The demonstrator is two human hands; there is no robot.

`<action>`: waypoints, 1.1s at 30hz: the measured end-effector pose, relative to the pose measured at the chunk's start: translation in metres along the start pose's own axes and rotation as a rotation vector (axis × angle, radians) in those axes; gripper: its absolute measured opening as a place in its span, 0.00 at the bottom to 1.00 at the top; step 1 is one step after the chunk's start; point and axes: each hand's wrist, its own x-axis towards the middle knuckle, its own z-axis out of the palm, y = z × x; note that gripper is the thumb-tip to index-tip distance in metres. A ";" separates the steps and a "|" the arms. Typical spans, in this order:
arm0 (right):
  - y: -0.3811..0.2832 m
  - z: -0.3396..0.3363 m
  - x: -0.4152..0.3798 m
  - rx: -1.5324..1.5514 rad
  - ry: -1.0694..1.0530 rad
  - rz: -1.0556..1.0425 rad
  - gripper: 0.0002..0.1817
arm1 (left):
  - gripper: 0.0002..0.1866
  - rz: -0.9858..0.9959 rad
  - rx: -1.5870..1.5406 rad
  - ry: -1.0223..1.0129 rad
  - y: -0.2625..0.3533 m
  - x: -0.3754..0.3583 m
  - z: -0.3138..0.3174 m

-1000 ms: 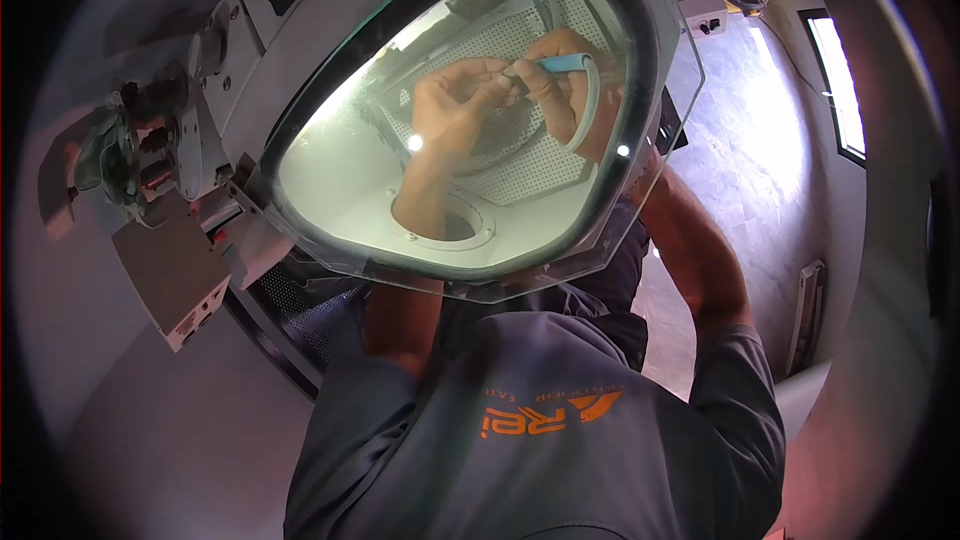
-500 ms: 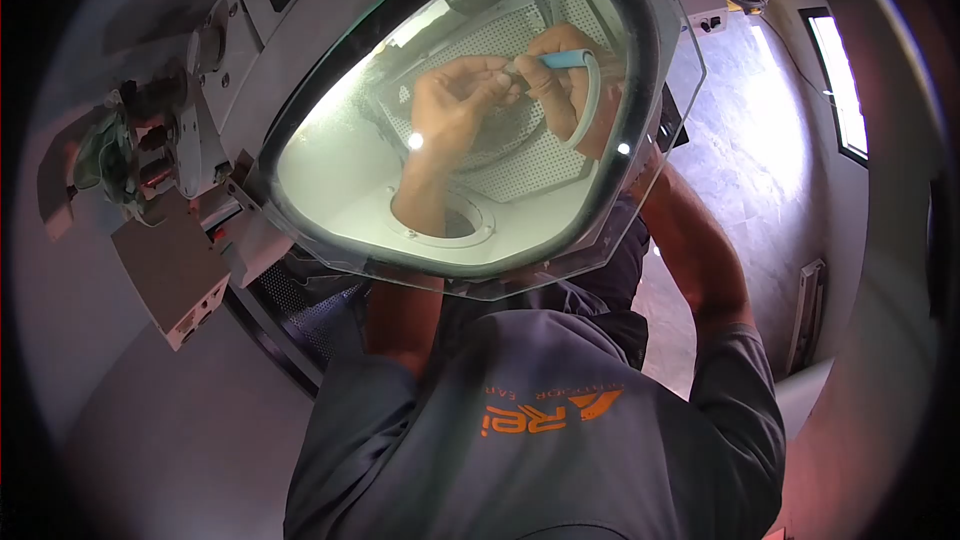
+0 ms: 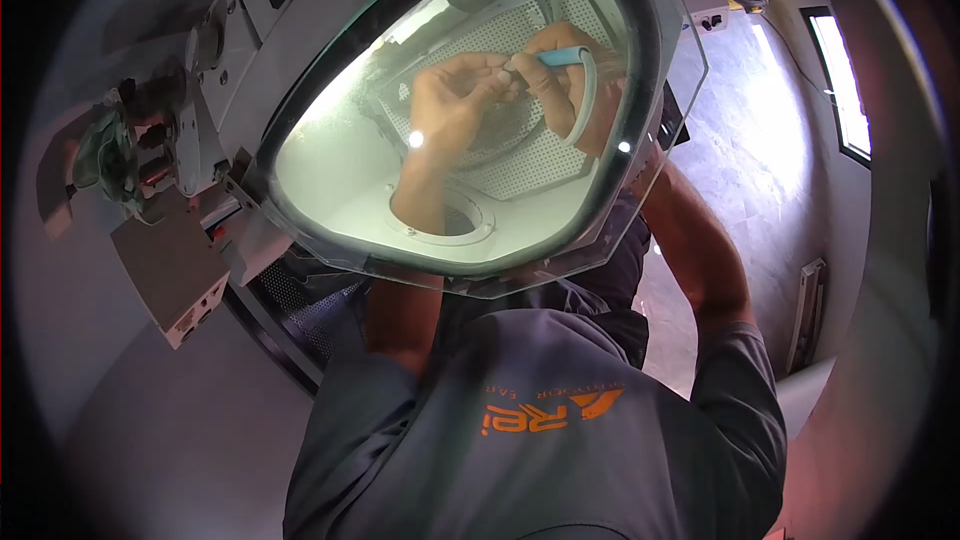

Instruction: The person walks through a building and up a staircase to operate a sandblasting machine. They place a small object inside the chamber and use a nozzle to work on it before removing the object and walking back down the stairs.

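Both hands work inside a pale, lit cabinet, seen through its clear window (image 3: 335, 155). Right hand (image 3: 556, 80) is closed round a blue handpiece (image 3: 562, 57), nose toward the left; a pale hose (image 3: 588, 108) leaves its rear end and bends down past the wrist. Left hand (image 3: 448, 100) sits just beside it, thumb and fingers drawn in close to the handpiece's nose. Whether a small piece is pinched there cannot be told; fingers and haze on the glass hide it. The fingertips of the two hands nearly meet, touching or barely apart, unclear which. Left forearm comes up through a round port (image 3: 484, 223). Below the hands, a perforated panel (image 3: 545, 162). Risks, as judged: the handpiece's nose points close to bare left fingertips, so a small wrist roll or slip could put it on skin; no glove shows on either hand. The curved hose could tug the handpiece off line if the right wrist turns against the bend. Haze and bright reflections on the window could hide the contact point and cause a misjudged angle. Anything small, if pinched on the left, could drop toward the panel should the grip loosen.
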 end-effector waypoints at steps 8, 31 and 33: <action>-0.005 -0.002 0.002 0.007 0.038 -0.096 0.13 | 0.13 0.018 -0.005 -0.012 0.000 0.001 0.000; 0.000 0.000 0.003 0.073 0.009 -0.059 0.12 | 0.18 -0.093 -0.295 -0.063 -0.014 0.005 -0.002; -0.001 0.000 0.002 0.080 0.010 -0.041 0.12 | 0.18 -0.089 -0.355 -0.074 -0.017 0.005 -0.002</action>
